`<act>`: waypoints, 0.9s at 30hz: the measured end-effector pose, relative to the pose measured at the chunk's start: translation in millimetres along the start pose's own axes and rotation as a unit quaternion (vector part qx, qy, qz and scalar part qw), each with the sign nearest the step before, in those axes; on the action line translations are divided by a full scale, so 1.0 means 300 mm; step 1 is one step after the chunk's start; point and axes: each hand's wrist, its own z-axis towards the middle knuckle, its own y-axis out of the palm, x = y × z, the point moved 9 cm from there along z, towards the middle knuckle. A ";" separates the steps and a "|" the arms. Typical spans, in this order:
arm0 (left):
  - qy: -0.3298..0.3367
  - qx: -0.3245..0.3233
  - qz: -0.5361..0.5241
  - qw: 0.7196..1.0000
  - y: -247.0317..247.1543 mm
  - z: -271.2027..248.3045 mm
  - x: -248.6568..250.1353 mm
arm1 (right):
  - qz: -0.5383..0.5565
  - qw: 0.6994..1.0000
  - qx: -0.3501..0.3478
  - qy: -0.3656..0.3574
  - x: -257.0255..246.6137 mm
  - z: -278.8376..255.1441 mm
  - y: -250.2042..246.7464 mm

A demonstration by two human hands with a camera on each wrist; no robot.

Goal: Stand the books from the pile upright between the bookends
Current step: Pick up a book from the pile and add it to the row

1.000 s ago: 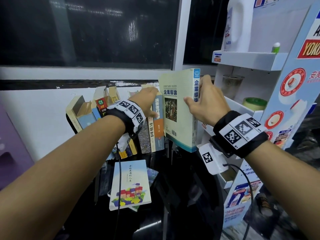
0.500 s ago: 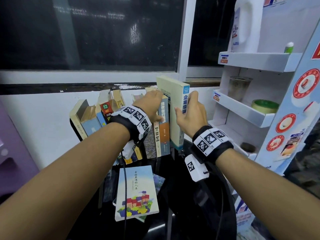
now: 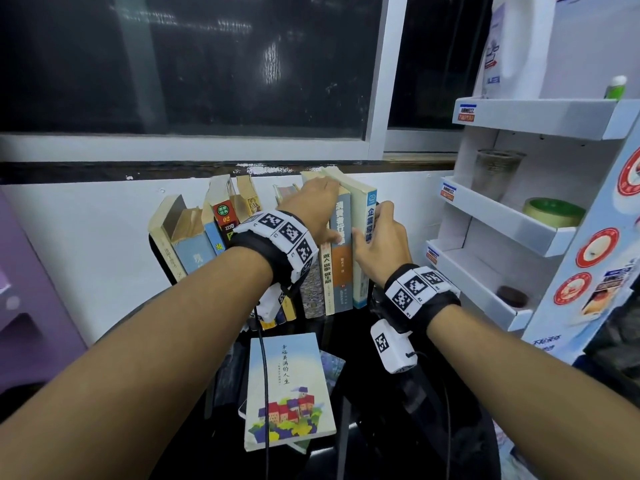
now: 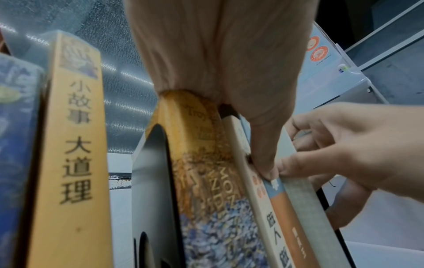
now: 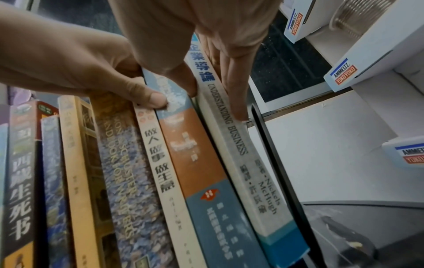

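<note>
Between the bookends: most books (image 3: 337, 258) stood upright.
Right hand (image 3: 381, 242): pinched the cream book (image 3: 363, 237), at the row's right end.
Left hand (image 3: 311, 211): fingers curled, steadying neighbouring spines.
Left to do: pile (image 3: 287, 386) lay flat on the table.

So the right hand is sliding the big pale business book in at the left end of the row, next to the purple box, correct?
Not quite: the right hand is sliding the big pale business book in at the right end of the row, against the black bookend, not the left. The head view shows it, and the right wrist view confirms it.
</note>
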 end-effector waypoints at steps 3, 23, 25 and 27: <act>-0.003 -0.002 0.001 1.000 -0.002 -0.004 -0.001 | 0.001 1.000 -0.003 0.002 0.014 -0.003 0.014; -0.020 -0.009 -0.003 1.000 -0.023 -0.023 0.014 | 0.035 0.976 -0.212 0.028 0.114 -0.062 0.079; -0.020 -0.009 -0.004 1.000 -0.025 -0.023 0.014 | 0.039 0.977 -0.207 0.034 0.118 -0.065 0.084; -0.020 -0.009 -0.005 1.000 -0.025 -0.022 0.013 | 0.040 0.979 -0.197 0.036 0.117 -0.064 0.091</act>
